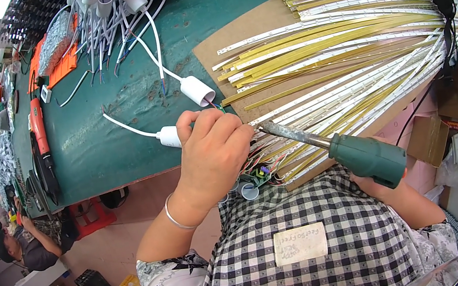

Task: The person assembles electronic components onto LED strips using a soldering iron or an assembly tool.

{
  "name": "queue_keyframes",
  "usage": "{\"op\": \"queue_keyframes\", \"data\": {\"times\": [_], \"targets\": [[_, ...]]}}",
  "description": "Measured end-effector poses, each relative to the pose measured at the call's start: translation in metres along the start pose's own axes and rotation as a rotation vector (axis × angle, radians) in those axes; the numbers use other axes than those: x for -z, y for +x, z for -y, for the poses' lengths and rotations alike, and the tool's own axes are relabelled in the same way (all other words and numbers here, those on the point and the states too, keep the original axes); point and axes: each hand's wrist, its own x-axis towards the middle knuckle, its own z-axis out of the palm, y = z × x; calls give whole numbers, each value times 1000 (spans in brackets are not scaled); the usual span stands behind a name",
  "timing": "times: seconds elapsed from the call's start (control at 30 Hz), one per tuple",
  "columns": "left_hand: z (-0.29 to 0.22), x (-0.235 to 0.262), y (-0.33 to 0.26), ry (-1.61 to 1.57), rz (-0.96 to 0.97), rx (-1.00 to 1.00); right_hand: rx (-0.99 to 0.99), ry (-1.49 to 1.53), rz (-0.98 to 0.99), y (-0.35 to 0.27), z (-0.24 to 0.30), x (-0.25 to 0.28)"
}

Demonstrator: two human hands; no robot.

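My left hand [215, 148] is closed in a pinch at the near ends of the white and yellow LED strips [296, 108]; what its fingertips hold is hidden. Wrapped round the handle of a green soldering iron [360, 156], my right hand [374, 183] is mostly covered by the tool. The iron's metal barrel points left, its tip just beside my left fingers. A white plastic lamp cap [197, 90] with a wire lies beyond my left hand. A second white cap [168, 136] is partly behind that hand. Below the hand hang thin wires and a small circuit board [258, 174].
Strips fan across brown cardboard [256, 21] on the green-topped table [126, 149]. White caps with cables [121, 2] are heaped at the far side. A red-handled electric screwdriver [39, 127] lies left. A black cord [444, 13] crosses the strips at right. Another person [32, 245] is at far left.
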Motion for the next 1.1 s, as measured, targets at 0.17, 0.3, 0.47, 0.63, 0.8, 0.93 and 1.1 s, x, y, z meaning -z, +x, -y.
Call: {"op": "queue_keyframes", "data": {"times": [0.17, 0.3, 0.47, 0.63, 0.8, 0.93, 1.1], "targets": [[0, -1, -1, 0, 11, 8, -39, 56, 26, 2, -1, -2], [-1, -1, 0, 9, 9, 7, 11, -49, -5, -1, -8, -7], [-3, 1, 2, 23, 20, 7, 114, -193, 31, 4, -5, -5], [-3, 2, 3, 45, 59, 16, 140, -150, 8, 7, -1, -2], [-5, 4, 4, 92, 96, 9, 49, -111, -120, -2, -5, -14], [-5, 6, 3, 122, 121, -10, 56, -74, -158, 2, -2, -12], [-5, 6, 4, 118, 124, -19, 56, -7, -67, 2, -6, -6]]}}
